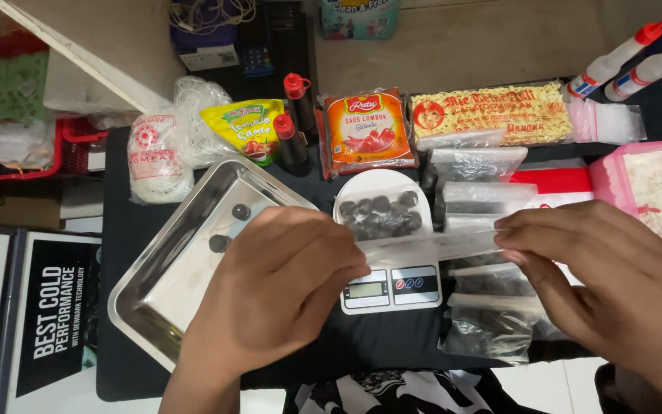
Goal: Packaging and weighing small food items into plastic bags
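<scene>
My left hand (281, 280) and my right hand (611, 280) each pinch one end of a small clear plastic bag (430, 247), stretched flat between them above a white kitchen scale (390, 287). On the scale sits a white dish (381, 184) with several dark round balls (381, 215). My left hand hovers over the right corner of a shiny metal tray (185, 253), which holds two loose dark balls (230, 227). Under and beside my right hand lie several filled clear bags (488, 326) of dark balls.
At the back of the black table lie a red sauce packet (365, 130), a yellow sauce pouch (247, 130), two red-capped bottles (294, 115), a noodle pack (492, 113) and white noodle bundles (155, 157). A pink tub (653, 188) of white stuff stands at right.
</scene>
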